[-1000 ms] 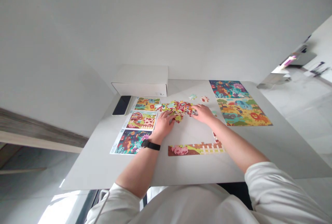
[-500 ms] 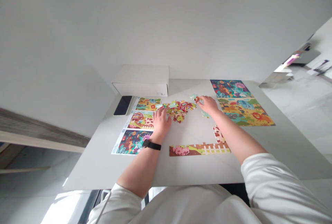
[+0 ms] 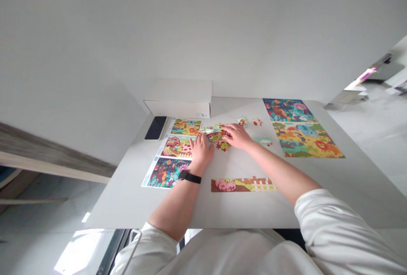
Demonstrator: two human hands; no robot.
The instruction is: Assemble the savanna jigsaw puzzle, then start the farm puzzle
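A pile of loose jigsaw pieces (image 3: 221, 145) lies on the table in front of me. My left hand (image 3: 202, 152) rests at the pile's left edge, fingers stretched and thumb apart, by the printed picture sheet (image 3: 164, 152). Reaching over the pile's right side, my right hand (image 3: 238, 136) has its fingers extended on the pieces; what lies under the fingertips is partly hidden. Beyond it sit a pale piece (image 3: 242, 120) and a reddish-brown piece (image 3: 257, 122). A joined strip of puzzle (image 3: 241, 185), with a pig and a fence, lies nearer me, its right end behind my right forearm.
Two finished puzzle pictures (image 3: 308, 139) lie at the right of the table. A white box (image 3: 178, 108) stands at the back left against the wall, with a phone (image 3: 155, 128) in front of it. Light-coloured pieces (image 3: 262, 141) lie beside my right wrist.
My right hand has let go of a piece at the right of the pile and moved left onto the pile. My left hand stays about where it was.
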